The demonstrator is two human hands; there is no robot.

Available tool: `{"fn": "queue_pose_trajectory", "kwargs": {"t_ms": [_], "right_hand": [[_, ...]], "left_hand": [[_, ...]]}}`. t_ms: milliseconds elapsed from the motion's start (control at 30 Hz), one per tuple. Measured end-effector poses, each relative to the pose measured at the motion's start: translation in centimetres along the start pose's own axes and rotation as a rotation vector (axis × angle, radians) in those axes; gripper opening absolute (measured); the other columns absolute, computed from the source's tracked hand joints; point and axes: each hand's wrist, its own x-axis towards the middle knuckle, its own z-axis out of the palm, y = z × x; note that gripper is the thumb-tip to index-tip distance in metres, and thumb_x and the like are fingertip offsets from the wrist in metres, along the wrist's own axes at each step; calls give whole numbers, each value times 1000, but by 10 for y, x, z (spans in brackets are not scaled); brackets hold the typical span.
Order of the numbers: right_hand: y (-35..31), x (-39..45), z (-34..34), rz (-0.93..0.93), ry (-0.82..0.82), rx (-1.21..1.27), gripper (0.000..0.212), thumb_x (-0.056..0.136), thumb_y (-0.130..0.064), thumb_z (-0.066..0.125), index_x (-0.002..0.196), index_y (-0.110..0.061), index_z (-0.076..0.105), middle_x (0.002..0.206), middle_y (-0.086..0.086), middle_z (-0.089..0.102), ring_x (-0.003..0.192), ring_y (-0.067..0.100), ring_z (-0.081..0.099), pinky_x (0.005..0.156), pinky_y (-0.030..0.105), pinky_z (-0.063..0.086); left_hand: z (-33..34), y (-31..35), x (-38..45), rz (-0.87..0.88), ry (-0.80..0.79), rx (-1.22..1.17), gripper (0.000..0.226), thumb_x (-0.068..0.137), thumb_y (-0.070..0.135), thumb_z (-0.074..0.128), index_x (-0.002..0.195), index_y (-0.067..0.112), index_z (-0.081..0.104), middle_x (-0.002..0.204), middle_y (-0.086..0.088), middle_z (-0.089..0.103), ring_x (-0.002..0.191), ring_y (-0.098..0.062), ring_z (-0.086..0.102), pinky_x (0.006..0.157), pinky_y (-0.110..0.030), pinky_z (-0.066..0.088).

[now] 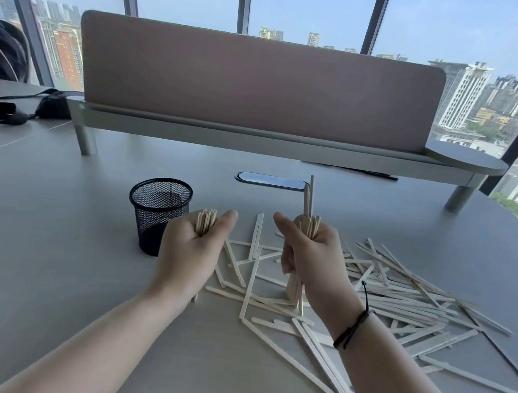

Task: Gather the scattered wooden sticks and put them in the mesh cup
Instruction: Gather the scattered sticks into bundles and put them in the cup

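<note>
A black mesh cup point(156, 213) stands upright on the grey table, left of centre. Just right of it, my left hand point(192, 250) grips an upright bundle of wooden sticks point(206, 220), their tops level with the cup's rim. My right hand point(310, 257) holds a second upright bundle of sticks point(307, 216), whose lower ends reach down to the table. Many loose wooden sticks point(401, 293) lie scattered flat on the table beneath and to the right of my hands.
A pink desk divider point(258, 80) on a raised shelf crosses the back of the table. An oval cable port point(270, 180) sits behind the sticks. A black bag with straps point(19, 107) lies at the far left. Windows stand behind.
</note>
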Motion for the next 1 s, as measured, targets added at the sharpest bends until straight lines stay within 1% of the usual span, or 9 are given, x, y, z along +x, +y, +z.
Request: {"fn": "queue_pose_trajectory", "kwargs": {"t_ms": [233, 367, 467, 567, 633, 733, 833, 900, 1000], "right_hand": [[-6, 0, -7, -20, 7, 56, 51, 86, -19, 74, 50, -17, 39, 45, 7, 39, 40, 21, 40, 45, 27, 39], [-6, 1, -8, -19, 10, 63, 46, 83, -18, 77, 53, -14, 43, 46, 9, 39, 41, 22, 39, 44, 27, 38], [-7, 0, -8, -35, 14, 57, 47, 83, -23, 78, 54, -11, 44, 46, 10, 39, 40, 21, 37, 45, 29, 37], [-8, -3, -7, -33, 13, 70, 60, 85, -34, 75, 60, 3, 36, 52, 12, 36, 43, 21, 33, 44, 28, 36], [-7, -3, -6, -8, -5, 76, 67, 86, -41, 71, 61, 5, 30, 53, 11, 32, 44, 19, 29, 44, 27, 33], [-7, -3, -4, 61, -25, 35, 68, 89, -45, 67, 55, 0, 27, 49, 5, 26, 43, 17, 23, 45, 25, 27], [-11, -2, 0, 57, -15, -4, 66, 92, -40, 64, 41, -20, 26, 43, 2, 24, 37, 16, 21, 44, 22, 24], [-18, 0, 6, 34, -9, 28, 69, 95, -36, 62, 38, -22, 26, 39, 0, 23, 37, 14, 19, 45, 21, 22], [-38, 7, 25, 7, -46, 107, 70, 97, -32, 59, 36, -22, 26, 37, -4, 22, 37, 12, 17, 46, 19, 19]], "left_hand": [[-2, 10, 0, 36, 80, -140, 65, 80, 44, 69, 58, 4, 23, 50, -24, 21, 48, -41, 21, 46, -53, 28], [-1, 12, -2, 55, 47, -115, 67, 80, 43, 69, 60, -7, 30, 50, -29, 29, 48, -47, 28, 54, -56, 40], [0, 10, -3, 65, 53, -80, 65, 85, 39, 68, 59, -5, 29, 50, -31, 31, 48, -46, 33, 66, -58, 47], [0, 7, -2, 33, 50, -84, 66, 87, 41, 67, 59, -4, 26, 51, -31, 31, 48, -46, 32, 61, -58, 48], [0, 8, -1, 10, 26, -86, 70, 86, 45, 65, 58, -4, 24, 52, -30, 28, 48, -45, 29, 55, -55, 43], [2, 12, -4, -21, -16, -84, 69, 84, 48, 64, 56, 1, 21, 53, -26, 21, 50, -41, 22, 51, -50, 29], [3, 17, -5, -53, -54, -145, 63, 88, 40, 62, 54, 9, 20, 53, -19, 16, 50, -32, 15, 50, -42, 19], [1, 24, -1, -94, -30, -214, 62, 93, 32, 62, 48, 18, 21, 46, -7, 18, 45, -21, 15, 48, -32, 16], [-10, 47, 14, -122, 29, -310, 69, 99, 21, 57, 39, 24, 23, 38, 4, 20, 37, -15, 14, 46, -24, 14]]}}
